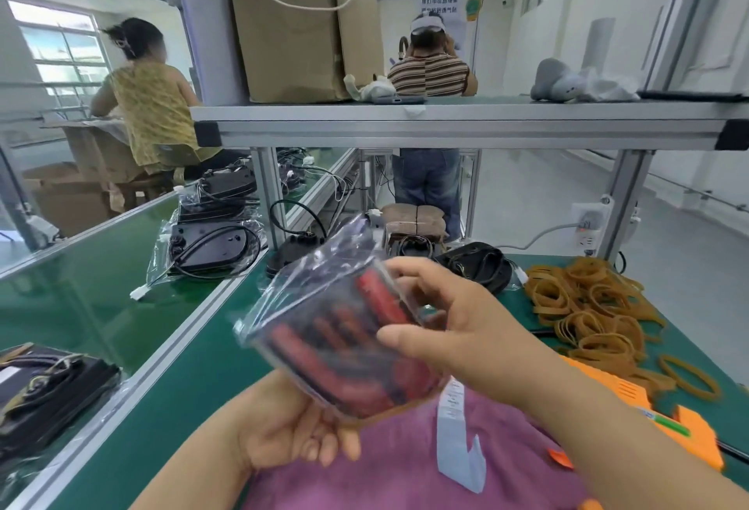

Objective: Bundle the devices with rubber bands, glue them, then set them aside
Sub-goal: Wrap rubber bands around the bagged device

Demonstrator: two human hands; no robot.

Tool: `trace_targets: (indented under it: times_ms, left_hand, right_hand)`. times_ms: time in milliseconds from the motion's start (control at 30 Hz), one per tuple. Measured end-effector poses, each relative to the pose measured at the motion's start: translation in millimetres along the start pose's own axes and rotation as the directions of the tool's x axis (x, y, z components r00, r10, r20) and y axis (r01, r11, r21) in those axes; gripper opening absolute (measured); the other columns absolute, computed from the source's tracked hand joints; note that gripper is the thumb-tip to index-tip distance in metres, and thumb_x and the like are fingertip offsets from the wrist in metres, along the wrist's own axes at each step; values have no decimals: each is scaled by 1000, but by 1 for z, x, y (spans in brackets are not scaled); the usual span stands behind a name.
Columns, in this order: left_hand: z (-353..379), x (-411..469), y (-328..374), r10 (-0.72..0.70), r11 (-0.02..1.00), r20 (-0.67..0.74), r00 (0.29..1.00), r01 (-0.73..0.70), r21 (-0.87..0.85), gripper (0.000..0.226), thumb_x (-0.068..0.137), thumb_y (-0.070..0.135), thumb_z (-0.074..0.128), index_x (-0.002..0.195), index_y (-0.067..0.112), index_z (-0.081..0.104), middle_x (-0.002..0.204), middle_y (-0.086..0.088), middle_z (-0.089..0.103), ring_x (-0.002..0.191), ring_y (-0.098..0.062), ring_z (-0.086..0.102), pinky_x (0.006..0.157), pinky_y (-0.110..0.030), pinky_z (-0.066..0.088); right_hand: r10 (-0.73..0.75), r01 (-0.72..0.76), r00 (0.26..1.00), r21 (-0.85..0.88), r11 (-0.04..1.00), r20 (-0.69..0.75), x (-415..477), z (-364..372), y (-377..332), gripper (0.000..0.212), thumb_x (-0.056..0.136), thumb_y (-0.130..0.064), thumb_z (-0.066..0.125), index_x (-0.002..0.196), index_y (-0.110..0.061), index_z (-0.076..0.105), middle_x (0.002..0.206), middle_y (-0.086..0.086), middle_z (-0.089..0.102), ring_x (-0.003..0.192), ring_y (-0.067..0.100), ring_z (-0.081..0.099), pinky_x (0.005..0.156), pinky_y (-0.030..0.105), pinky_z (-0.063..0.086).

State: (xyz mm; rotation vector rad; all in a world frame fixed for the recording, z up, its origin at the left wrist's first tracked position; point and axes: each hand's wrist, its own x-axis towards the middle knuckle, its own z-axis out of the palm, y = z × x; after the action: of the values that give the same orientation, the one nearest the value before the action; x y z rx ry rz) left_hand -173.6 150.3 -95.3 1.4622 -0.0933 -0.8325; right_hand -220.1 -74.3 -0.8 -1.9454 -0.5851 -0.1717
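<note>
A dark device in a clear plastic bag (pixel 324 331) is held up above the table, tilted and blurred. My left hand (pixel 283 432) grips its lower edge from underneath. My right hand (pixel 441 319) reaches in from the right, its thumb and fingers curled around the bag's upper right side. A pile of tan rubber bands (pixel 587 307) lies on the green mat at the right. An orange glue gun (pixel 648 408) lies near my right forearm. Several bagged black devices (pixel 210 242) are stacked at the back left.
A purple cloth (pixel 405 469) with a white label covers the near table. A metal shelf (pixel 446 124) carries a brown paper bag (pixel 300 27). Bundled devices (pixel 48 392) lie at the left edge. Two people work at benches behind. A power socket (pixel 587 226) hangs at the right post.
</note>
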Motion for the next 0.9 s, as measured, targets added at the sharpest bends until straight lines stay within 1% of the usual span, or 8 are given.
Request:
trace_targets:
  times_ms: [100,200,300,400,533,600,733,900]
  left_hand:
    - [-1,-5,-2,-48,991,55,997,41,126,54,104,17,25,102,-23,60,62,-22,66,42,-21,59,38,-23,44]
    - [-2,-5,-4,-16,966,-47,999,28,256,46,102,21,35,101,-17,61,67,-18,62,46,-19,51,42,-24,36]
    - [0,-5,3,79,980,-226,971,-35,194,50,105,34,38,79,7,70,67,-8,62,48,-15,49,44,-22,35]
    - [0,-2,9,133,991,-338,932,-120,61,63,100,57,33,95,8,72,78,-8,63,55,-14,52,47,-22,36]
    - [12,1,7,175,958,-331,927,-83,273,67,91,74,37,86,20,76,71,1,62,60,-12,51,55,-24,36]
    - [18,4,3,232,924,-356,905,-91,372,54,88,69,51,66,22,63,59,9,57,53,-8,47,54,-25,34]
    - [23,14,-7,311,887,-352,883,-136,442,41,97,42,56,65,18,47,47,9,47,41,-7,42,45,-19,34]
    - [28,22,-8,238,908,-368,899,-71,414,41,99,36,56,63,18,48,46,7,49,40,-8,46,46,-20,38]
  right_hand:
    - [184,-183,983,114,976,4,0,-4,20,42,82,-33,74,112,-57,56,96,2,70,85,14,71,74,30,60]
    - [398,-396,917,208,894,33,-2,-2,42,47,72,-51,70,117,-47,56,94,3,75,86,25,74,75,40,61]
    - [524,-514,850,296,805,53,-6,1,60,44,73,-46,68,115,-35,59,93,7,76,85,30,74,70,41,62]
    - [602,-586,795,357,727,79,-11,3,72,37,79,-36,70,114,-31,58,101,17,73,93,39,71,78,54,60]
    - [656,-657,742,339,673,138,-19,6,84,28,89,-25,66,116,-24,56,97,14,74,86,36,73,73,48,60]
    - [684,-698,710,289,655,166,-23,9,86,31,90,-25,65,118,-24,53,90,10,73,73,28,70,61,39,57]
    - [715,-745,667,201,636,209,-28,9,88,36,87,-23,66,120,-21,49,92,9,68,67,20,64,50,29,48]
    - [733,-762,644,97,641,217,-26,4,87,40,89,-25,67,124,-16,49,101,10,68,72,21,66,63,35,56]
